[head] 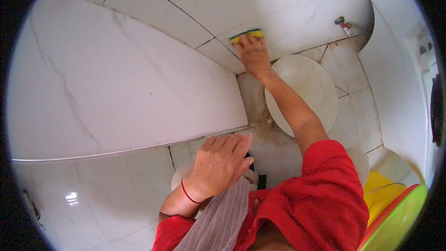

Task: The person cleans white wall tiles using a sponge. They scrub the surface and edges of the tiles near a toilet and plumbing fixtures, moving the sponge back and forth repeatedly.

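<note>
My right hand (pixel 253 55) presses a yellow sponge with a green scouring pad (pixel 248 36) against the white marbled wall tiles (pixel 289 10). The green side faces the wall, and my fingers lie on the yellow side. Slight blur softens the hand. My arm reaches over a white oval lid or seat top (pixel 306 90) close to the wall. Nearer to my body, my left hand (pixel 223 164) is raised with its back to me, fingers extended and thumb apart. Nothing shows in it, though its palm is hidden. A red cord circles that wrist.
A small tap or valve (pixel 344 27) sticks out of the wall at upper right. At left, a broad white marbled panel (pixel 122 87) ends in a corner near the floor. Yellow, red and green plastic items (pixel 397 212) stand close by my right side. Dark stains mark the floor (pixel 271 146).
</note>
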The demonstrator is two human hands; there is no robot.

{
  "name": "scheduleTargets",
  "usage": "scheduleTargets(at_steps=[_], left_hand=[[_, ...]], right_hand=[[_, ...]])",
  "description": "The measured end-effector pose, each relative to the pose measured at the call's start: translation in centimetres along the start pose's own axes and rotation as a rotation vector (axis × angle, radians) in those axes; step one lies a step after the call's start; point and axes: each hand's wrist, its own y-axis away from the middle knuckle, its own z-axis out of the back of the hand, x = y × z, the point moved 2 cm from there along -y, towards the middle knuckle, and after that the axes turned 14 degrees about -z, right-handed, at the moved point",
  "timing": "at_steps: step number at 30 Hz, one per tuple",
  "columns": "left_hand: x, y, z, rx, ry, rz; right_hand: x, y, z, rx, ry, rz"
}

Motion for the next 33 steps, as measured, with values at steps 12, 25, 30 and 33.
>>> scheduleTargets(at_steps=[12,25,30,33], left_hand=[[0.2,0.8,-0.2,-0.014,0.008,-0.004],[-0.7,-1.8,-0.7,0.024,0.047,-0.001],[0.3,-3.2,-2.2,0.087,0.035,0.015],[0.8,-5.1,-3.8,0.139,-0.024,-0.01]], right_hand=[[-8.6,-2.0,-5.4,-0.375,-1.799,-1.478],[-1.8,2.6,-12.4,-0.014,-2.214,-1.559],[-2.4,2.0,-9.0,-0.108,-2.407,-1.817],[-5.9,0.0,-6.3,-0.109,-2.493,-1.855]])
